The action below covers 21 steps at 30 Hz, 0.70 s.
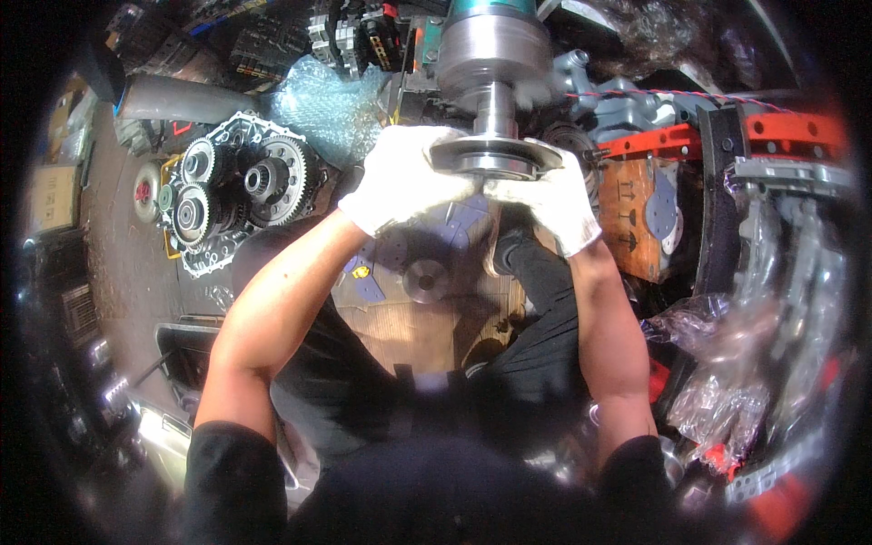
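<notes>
A round metal flange [486, 156] with a dark rim sits at the end of a bright shaft [494, 111], below a thick silver cylinder [495, 56] with a teal-green top. My left hand [395, 177], in a white work glove, grips the flange's left edge. At the right edge my right hand [549, 195], gloved alike, has its fingers closed on the same rim. Both thumbs lie near the flange's lower side, and some fingertips are hidden behind it. Whether the flange is joined to the shaft or pressed against it, I cannot tell.
A gear housing [241, 191] with several toothed gears stands at the left, beside bubble wrap [327, 100]. Blue perforated discs [463, 222] lie on the cardboard [409, 327] between my legs. A wooden box [631, 218], red beam [654, 141] and plastic-wrapped parts [727, 400] are on the right.
</notes>
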{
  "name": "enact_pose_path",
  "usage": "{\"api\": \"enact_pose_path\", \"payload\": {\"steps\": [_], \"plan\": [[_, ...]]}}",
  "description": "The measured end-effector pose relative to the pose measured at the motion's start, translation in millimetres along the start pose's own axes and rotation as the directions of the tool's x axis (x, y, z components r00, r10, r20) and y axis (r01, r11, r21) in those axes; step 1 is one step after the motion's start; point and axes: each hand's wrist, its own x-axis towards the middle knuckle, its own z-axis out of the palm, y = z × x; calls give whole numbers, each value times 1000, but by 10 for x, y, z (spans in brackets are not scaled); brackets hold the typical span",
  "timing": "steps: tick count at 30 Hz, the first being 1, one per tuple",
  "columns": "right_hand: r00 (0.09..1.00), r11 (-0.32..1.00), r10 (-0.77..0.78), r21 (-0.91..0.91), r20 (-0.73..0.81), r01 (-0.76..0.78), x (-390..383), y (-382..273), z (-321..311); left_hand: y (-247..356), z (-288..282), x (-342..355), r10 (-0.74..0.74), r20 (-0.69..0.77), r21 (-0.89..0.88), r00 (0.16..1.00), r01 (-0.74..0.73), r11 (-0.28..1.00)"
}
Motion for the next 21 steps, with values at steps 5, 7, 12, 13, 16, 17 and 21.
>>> {"api": "enact_pose_path", "payload": {"steps": [5, 7, 12, 13, 16, 17, 21], "plan": [[1000, 1000, 5, -11, -9, -5, 10, 20, -4, 11, 1, 2, 2, -8, -20, 1000, -3, 1000], [1000, 1000, 3, -9, -10, -3, 14, 21, -1, 11, 6, -1, 1, -8, -17, 1000, -1, 1000], [1000, 1000, -3, 13, -11, 3, 11, 14, -9, -14, 10, 7, 3, -5, -52, 1000, -4, 999], [1000, 1000, 0, 13, -3, 0, 10, 11, -20, -23, 7, 14, 21, -2, -27, 1000, -21, 999], [1000, 1000, -1, 7, 16, 0, 13, 3, -46, -42, 3, 19, 22, 15, 24, 1000, -23, 999], [1000, 1000, -3, 5, 21, 3, 20, 0, -48, -44, 7, 16, 29, 2, 6, 1000, -29, 1000], [999, 999, -31, -14, 15, 32, 11, -8, -43, -60, -8, 11, 44, 14, 23, 999, -44, 999]]}}
